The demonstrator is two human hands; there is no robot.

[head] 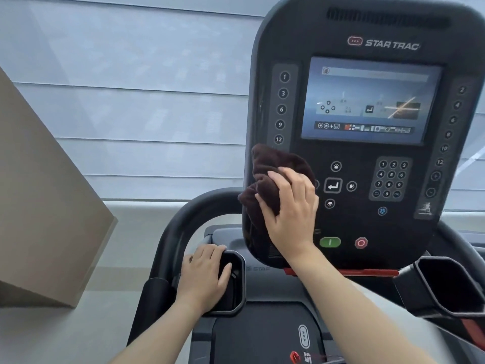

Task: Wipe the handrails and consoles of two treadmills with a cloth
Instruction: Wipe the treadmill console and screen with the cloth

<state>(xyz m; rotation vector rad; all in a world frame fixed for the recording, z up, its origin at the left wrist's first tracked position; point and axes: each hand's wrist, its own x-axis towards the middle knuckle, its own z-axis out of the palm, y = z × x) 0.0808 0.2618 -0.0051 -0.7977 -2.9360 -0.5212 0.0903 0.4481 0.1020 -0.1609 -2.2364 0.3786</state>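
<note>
A black treadmill console [367,158] with a lit screen [370,101] and keypads fills the upper right. My right hand [291,211] grips a bunched dark brown cloth [270,177] and holds it against the console's lower left edge, left of the arrow buttons. My left hand [204,279] rests on the rim of the left cup holder [233,282], thumb hooked over its edge, holding nothing else. The curved black left handrail [178,232] arcs from beside my left hand up toward the console.
A green start button [330,242] and red stop button [361,243] sit below my right hand. A second cup holder [446,285] is at the right. A beige slanted panel [47,219] stands at left; window blinds [131,101] lie behind.
</note>
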